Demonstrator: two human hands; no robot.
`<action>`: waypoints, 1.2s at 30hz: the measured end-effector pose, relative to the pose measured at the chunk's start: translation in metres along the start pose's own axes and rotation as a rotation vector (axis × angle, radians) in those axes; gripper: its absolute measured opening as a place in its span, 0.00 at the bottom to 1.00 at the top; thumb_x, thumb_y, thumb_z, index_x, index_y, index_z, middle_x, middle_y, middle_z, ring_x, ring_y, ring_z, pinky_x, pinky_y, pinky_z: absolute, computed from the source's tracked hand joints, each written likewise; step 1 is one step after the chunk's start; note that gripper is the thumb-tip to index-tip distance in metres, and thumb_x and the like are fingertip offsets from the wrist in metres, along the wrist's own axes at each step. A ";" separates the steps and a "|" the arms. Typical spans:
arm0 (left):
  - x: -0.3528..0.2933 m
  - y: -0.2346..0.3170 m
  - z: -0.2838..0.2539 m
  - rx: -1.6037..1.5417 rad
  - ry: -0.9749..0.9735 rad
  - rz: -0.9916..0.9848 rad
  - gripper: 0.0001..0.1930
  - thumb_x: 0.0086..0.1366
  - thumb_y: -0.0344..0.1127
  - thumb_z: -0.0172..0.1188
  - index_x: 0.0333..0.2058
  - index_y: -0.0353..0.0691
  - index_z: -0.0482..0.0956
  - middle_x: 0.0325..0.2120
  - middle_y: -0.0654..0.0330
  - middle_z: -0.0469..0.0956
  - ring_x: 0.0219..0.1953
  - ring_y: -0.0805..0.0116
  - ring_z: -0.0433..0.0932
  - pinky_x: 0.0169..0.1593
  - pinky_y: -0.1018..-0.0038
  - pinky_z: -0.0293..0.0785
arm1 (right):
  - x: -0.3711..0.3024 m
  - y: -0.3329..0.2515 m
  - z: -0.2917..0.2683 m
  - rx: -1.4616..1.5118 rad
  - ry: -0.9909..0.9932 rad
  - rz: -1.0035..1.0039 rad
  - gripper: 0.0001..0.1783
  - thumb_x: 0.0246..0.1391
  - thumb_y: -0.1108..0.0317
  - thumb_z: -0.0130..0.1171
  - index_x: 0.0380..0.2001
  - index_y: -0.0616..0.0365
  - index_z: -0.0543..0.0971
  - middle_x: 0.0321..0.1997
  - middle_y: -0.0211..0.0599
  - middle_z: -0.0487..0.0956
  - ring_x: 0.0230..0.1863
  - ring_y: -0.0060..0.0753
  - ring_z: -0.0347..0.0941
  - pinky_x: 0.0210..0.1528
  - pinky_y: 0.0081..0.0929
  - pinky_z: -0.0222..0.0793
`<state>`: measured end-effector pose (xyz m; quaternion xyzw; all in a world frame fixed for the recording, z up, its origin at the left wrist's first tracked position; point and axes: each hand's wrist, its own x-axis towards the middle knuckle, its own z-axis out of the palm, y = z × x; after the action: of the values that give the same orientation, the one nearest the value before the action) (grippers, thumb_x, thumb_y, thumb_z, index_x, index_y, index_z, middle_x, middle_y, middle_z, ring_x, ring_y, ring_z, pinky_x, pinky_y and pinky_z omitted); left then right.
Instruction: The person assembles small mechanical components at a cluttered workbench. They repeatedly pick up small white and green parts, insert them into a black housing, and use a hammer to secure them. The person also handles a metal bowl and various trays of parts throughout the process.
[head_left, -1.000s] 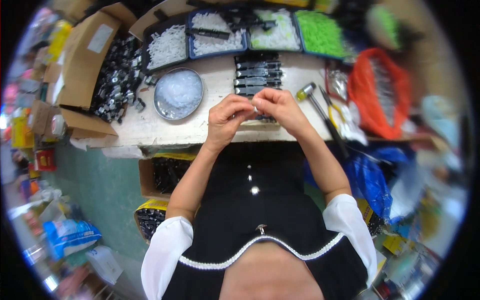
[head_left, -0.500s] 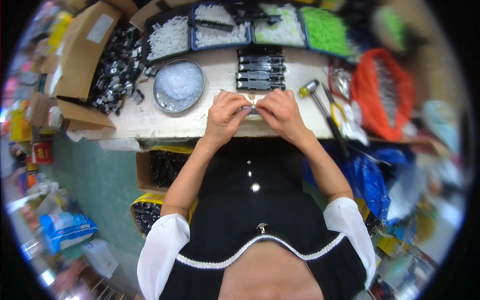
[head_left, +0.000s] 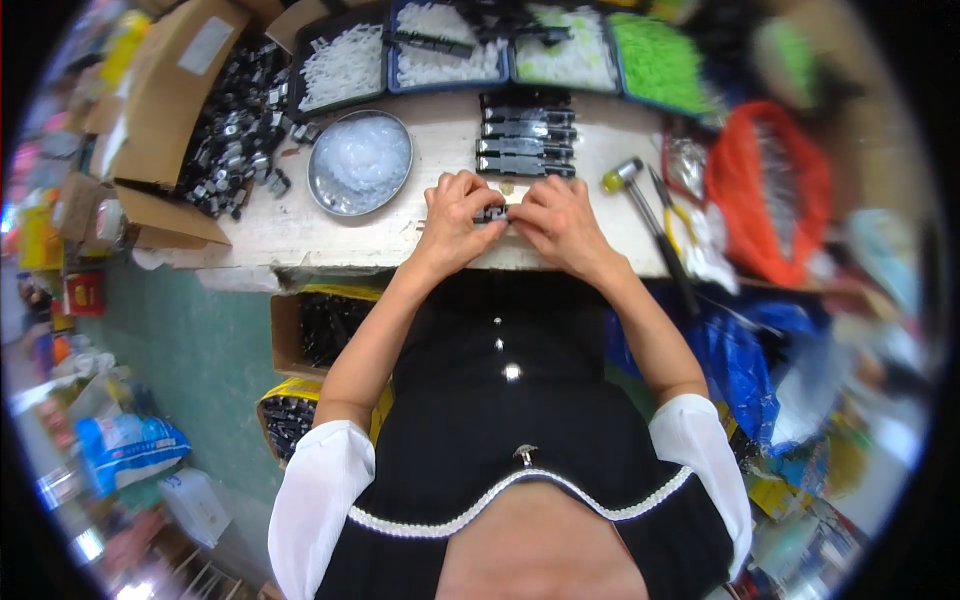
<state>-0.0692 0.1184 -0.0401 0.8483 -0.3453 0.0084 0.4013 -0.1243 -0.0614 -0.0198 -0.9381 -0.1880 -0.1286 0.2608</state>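
Note:
Both hands meet at the front of the white worktable (head_left: 260, 240). My left hand (head_left: 452, 225) pinches a small dark and silver part (head_left: 489, 214), its fingers curled over the far side. On the part's right end are the closed fingertips of my right hand (head_left: 563, 226). The fingers cover much of the part, so its exact kind is hidden. Just beyond my hands lies a stacked row of black, shiny slim pieces (head_left: 526, 147). A round metal dish (head_left: 360, 168) with whitish translucent contents stands left of my left hand.
Past my right hand lie a hammer (head_left: 655, 225) and yellow-handled pliers (head_left: 682, 222), beside a red bag (head_left: 723, 180). Trays of white pieces (head_left: 342, 72) and green pieces (head_left: 655, 62) line the back. Loose black and silver parts (head_left: 235, 130) spill from a cardboard box (head_left: 175, 90).
My hands have lowered slightly toward the tabletop and spread a little apart, so more of the small part shows between them. The whole view has shifted slightly.

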 end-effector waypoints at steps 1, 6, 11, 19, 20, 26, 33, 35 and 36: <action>0.002 0.000 0.000 0.012 -0.007 -0.009 0.14 0.42 0.33 0.66 0.32 0.43 0.78 0.36 0.60 0.71 0.42 0.60 0.66 0.47 0.66 0.58 | -0.001 -0.001 0.001 0.000 -0.007 -0.003 0.05 0.43 0.68 0.59 0.28 0.50 0.79 0.28 0.26 0.71 0.36 0.30 0.65 0.37 0.33 0.51; 0.015 0.010 -0.012 0.195 -0.151 0.089 0.11 0.44 0.35 0.64 0.30 0.44 0.78 0.33 0.60 0.71 0.41 0.60 0.66 0.44 0.64 0.57 | -0.002 0.009 -0.015 0.027 0.046 0.025 0.06 0.43 0.70 0.60 0.29 0.51 0.79 0.28 0.27 0.71 0.35 0.31 0.66 0.36 0.31 0.51; 0.050 0.040 -0.029 0.509 -0.481 0.241 0.08 0.46 0.36 0.61 0.27 0.41 0.80 0.30 0.55 0.73 0.40 0.57 0.67 0.42 0.61 0.58 | -0.015 0.046 -0.053 -0.082 0.219 0.109 0.04 0.44 0.71 0.59 0.27 0.53 0.79 0.27 0.29 0.73 0.33 0.32 0.68 0.33 0.33 0.55; 0.209 0.074 0.059 0.194 -0.368 0.211 0.11 0.51 0.39 0.61 0.28 0.37 0.78 0.29 0.50 0.75 0.34 0.52 0.75 0.37 0.60 0.70 | -0.058 0.113 -0.086 -0.164 0.351 0.547 0.07 0.48 0.70 0.55 0.31 0.60 0.79 0.31 0.45 0.74 0.35 0.49 0.72 0.37 0.39 0.66; 0.225 0.079 0.074 0.214 -0.309 0.227 0.12 0.51 0.39 0.61 0.30 0.37 0.78 0.31 0.49 0.75 0.35 0.51 0.75 0.38 0.60 0.70 | -0.060 0.117 -0.089 -0.202 0.330 0.584 0.08 0.48 0.70 0.55 0.31 0.59 0.79 0.31 0.45 0.74 0.35 0.49 0.72 0.38 0.39 0.67; 0.267 0.105 0.138 0.311 -0.282 0.267 0.17 0.51 0.43 0.62 0.37 0.38 0.76 0.38 0.48 0.73 0.40 0.49 0.75 0.41 0.59 0.72 | -0.059 0.136 -0.096 -0.367 0.208 0.744 0.09 0.46 0.70 0.54 0.30 0.63 0.76 0.34 0.52 0.73 0.36 0.53 0.72 0.38 0.43 0.69; 0.290 0.074 0.138 0.300 -0.368 0.263 0.12 0.47 0.36 0.63 0.31 0.38 0.78 0.32 0.49 0.77 0.38 0.51 0.76 0.39 0.61 0.72 | -0.050 0.149 -0.092 -0.404 0.111 0.723 0.08 0.41 0.75 0.51 0.28 0.65 0.76 0.34 0.57 0.74 0.31 0.56 0.74 0.33 0.46 0.71; 0.291 0.069 0.133 0.352 -0.341 0.258 0.10 0.46 0.32 0.62 0.30 0.39 0.79 0.30 0.49 0.77 0.37 0.51 0.76 0.38 0.61 0.72 | -0.051 0.152 -0.091 -0.398 0.086 0.721 0.09 0.42 0.75 0.50 0.28 0.63 0.76 0.33 0.56 0.74 0.30 0.56 0.74 0.33 0.47 0.70; 0.288 0.070 0.130 0.374 -0.302 0.271 0.09 0.46 0.31 0.60 0.30 0.39 0.79 0.30 0.49 0.78 0.36 0.51 0.76 0.38 0.61 0.72 | -0.051 0.154 -0.089 -0.403 0.081 0.728 0.09 0.43 0.74 0.50 0.29 0.62 0.77 0.32 0.54 0.74 0.30 0.56 0.73 0.34 0.48 0.69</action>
<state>0.0748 -0.1681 0.0028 0.8455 -0.5040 -0.0008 0.1767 -0.1187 -0.2458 -0.0308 -0.9698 0.1952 -0.0990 0.1075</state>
